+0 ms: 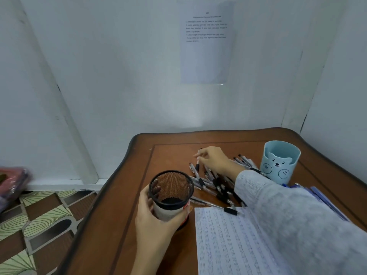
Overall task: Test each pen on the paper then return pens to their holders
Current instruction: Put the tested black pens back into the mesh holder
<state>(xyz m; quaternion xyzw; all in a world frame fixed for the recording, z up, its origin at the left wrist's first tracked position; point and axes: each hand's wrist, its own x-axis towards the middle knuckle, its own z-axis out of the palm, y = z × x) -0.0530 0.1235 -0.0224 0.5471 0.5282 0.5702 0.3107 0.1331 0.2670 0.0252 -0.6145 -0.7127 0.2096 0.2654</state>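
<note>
At far left a blurred pink object [12,185] lies on the floor, clear of the work. On the wooden table [139,155], the left hand [155,221] grips the black mesh holder [171,193] around its lower wall. It appears to be steadying the holder with its mouth open to receive pens, and no pens show inside. Whether the base rests on the table cannot be told. Just beyond the holder, black pens [214,185] lie in a loose heap, within easy reach of both hands. The right hand [214,158] reaches over this heap and pinches one pen [197,166] at the far edge, likely picking it out of the pile. The lined paper [218,245] sits nearest the person, partly under the grey sleeve [288,215]. It is covered in rows of marks, so testing looks well advanced. To the right stands a blue bear holder [280,162], seemingly empty, with blue pens [325,201] lying beside it.
</note>
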